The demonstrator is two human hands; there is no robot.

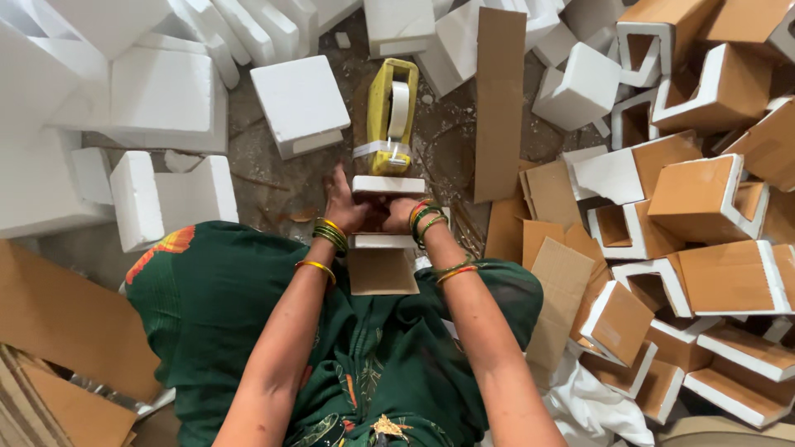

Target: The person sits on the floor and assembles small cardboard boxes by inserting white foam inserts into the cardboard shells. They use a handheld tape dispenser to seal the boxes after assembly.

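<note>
A loose stack of white foam slabs (124,99) is crowding in on the left, and a nudge from the person's elbow could probably tip one onto the work.

The left hand (346,207) is curling partly closed, fingers spread against the left side of the white foam bracket with a brown cardboard face (383,240), which is sitting on the floor between the knees just below the yellow tape dispenser (389,116). The right hand (403,215) is pressing against the bracket's right side; how far its fingers are opening I cannot tell, since the foam is hiding them. If the two hands are squeezing unevenly, the cardboard could likely slide off square, or the brittle foam could chip.

On the right, the heap of finished cardboard-faced foam brackets (704,248) is leaning close and could slump toward the hands.
</note>
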